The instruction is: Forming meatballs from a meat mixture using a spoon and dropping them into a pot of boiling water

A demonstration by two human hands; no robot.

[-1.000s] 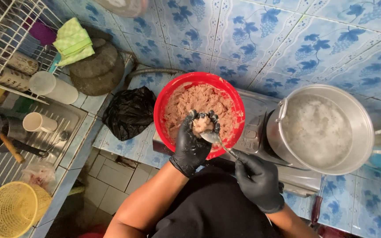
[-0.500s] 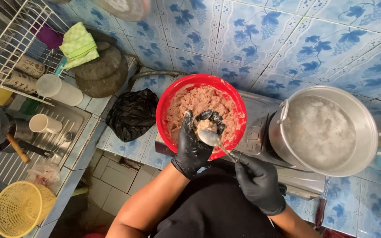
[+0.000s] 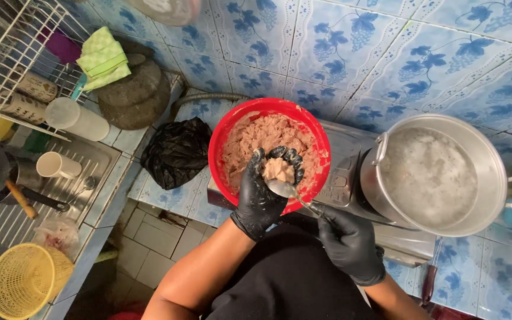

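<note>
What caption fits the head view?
Gloved left hand squeezes paste ball onto spoon in right hand over red bowl.

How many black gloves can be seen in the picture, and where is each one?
2. One glove is on the left hand, squeezing pale meat paste over the red bowl. The other is on the right hand, holding a metal spoon under that paste. None seem hidden.

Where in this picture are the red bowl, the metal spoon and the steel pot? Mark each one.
red bowl (image 3: 250, 110), head view, on its upper left rim.
metal spoon (image 3: 282, 188), head view, on its bowl under the lump of paste.
steel pot (image 3: 486, 148), head view, on its right rim.
</note>
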